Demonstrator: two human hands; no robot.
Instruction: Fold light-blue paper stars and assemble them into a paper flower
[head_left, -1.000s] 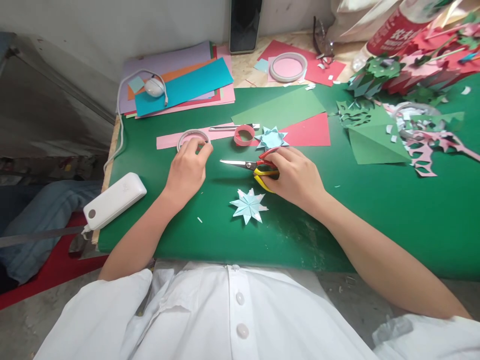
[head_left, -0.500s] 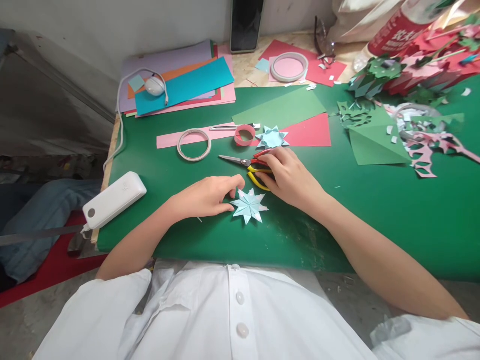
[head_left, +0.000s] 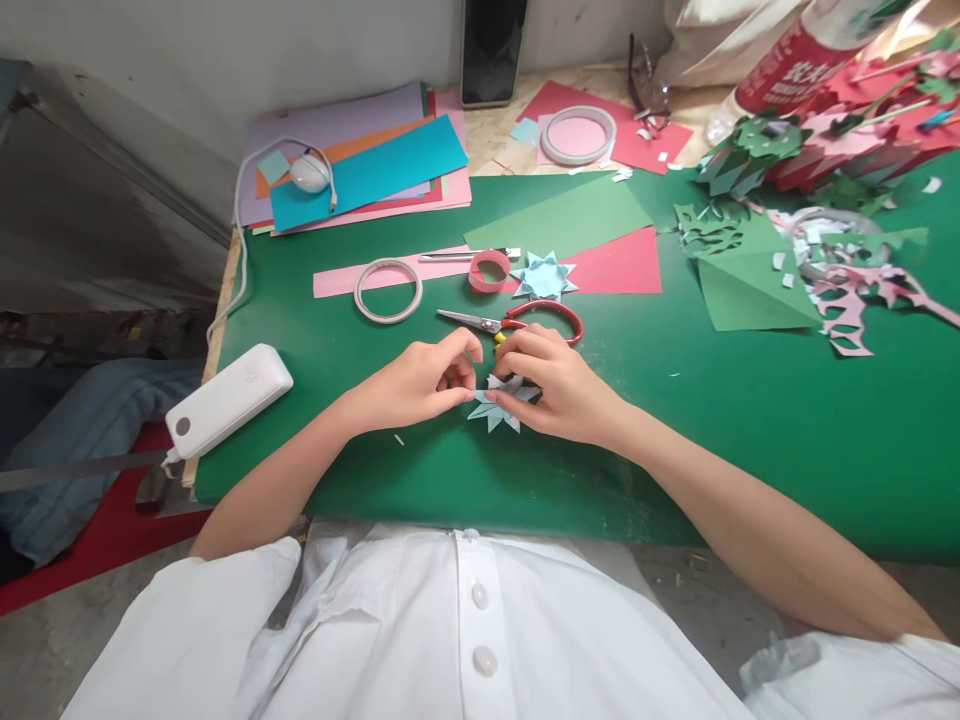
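Note:
A light blue folded paper star (head_left: pixel 501 412) is tilted between my hands, just above or on the green table. My left hand (head_left: pixel 427 380) pinches one of its left points between thumb and fingers. From the other side, my right hand (head_left: pixel 559 385) grips the star and covers much of its right part. Right behind my hands lie scissors (head_left: pixel 487 323), with one red handle loop showing and the yellow one mostly hidden. A second light blue star (head_left: pixel 546 275) with a raised centre rests farther back on red paper.
A tape roll (head_left: pixel 388 291), a small red tape ring (head_left: pixel 489 271) and a pen-like tool (head_left: pixel 469 255) lie beyond the scissors. Left is a white power bank (head_left: pixel 229 402). Coloured sheets (head_left: pixel 367 175) are stacked at the back; paper scraps (head_left: pixel 847 300) and paper flowers (head_left: pixel 832 145) sit on the right.
My right hand has left the scissors and come down to the star, taking hold of it. My left hand now pinches a point, and the star has tilted.

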